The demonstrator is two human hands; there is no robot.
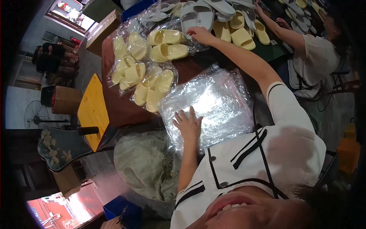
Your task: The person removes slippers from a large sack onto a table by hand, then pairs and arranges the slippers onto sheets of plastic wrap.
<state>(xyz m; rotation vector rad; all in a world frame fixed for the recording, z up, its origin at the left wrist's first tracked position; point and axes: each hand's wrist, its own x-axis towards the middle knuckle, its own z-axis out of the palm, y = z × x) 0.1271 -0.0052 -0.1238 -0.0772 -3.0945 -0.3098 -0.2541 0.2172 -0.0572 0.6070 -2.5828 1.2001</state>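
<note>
My left hand lies with spread fingers on a stack of clear plastic bags at the table's near edge. Farther off, my right hand reaches over the table, fingers apart and slightly bent, at the lower edge of a pair of grey slippers. I cannot tell whether it touches them. Just left of it lies a pair of yellow slippers in clear wrapping. More bagged yellow slippers lie to the left of the stack. Loose yellow slippers and grey ones are beyond my right forearm.
The brown-covered table carries all this. A yellow wooden stool stands at its left, near a patterned chair back. A pale sack sits below the near edge. On the right, another person reaches toward the slippers.
</note>
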